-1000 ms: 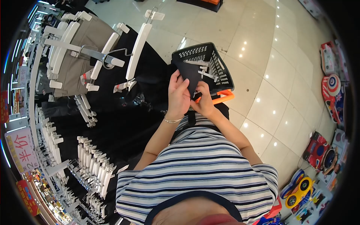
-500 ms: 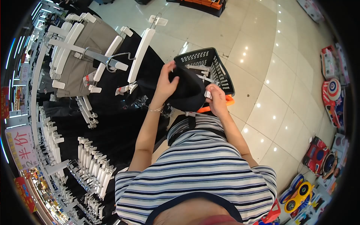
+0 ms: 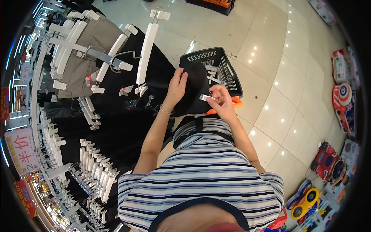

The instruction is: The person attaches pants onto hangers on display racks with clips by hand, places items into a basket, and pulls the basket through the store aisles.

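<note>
A black garment [image 3: 196, 83], its exact cut hard to make out, is stretched between my hands at waist height. My left hand [image 3: 177, 86] pinches its left edge, with thumb and fingers together. On the right side, a small white piece [image 3: 205, 97] resembling a hanger clip or tag sits between the thumb and finger of my right hand [image 3: 223, 103], against the dark cloth. Beyond the garment is a black shopping basket [image 3: 228, 73] with white hangers [image 3: 212, 73] inside. Just left of my left hand, black clothing hangs from a white clip hanger [image 3: 147, 52].
Grey trousers [image 3: 92, 42] hang on a metal rack arm [image 3: 91, 53] at upper left. Several rows of white hangers [image 3: 98, 170] fill the lower left. Pale floor tiles [image 3: 266, 100] run along the right, with boxed toys [image 3: 326, 160] at the far edge.
The garment's gaping opening has flattened. My right hand has shifted slightly left with the white piece, and the fingers of my left hand have closed together on the cloth.
</note>
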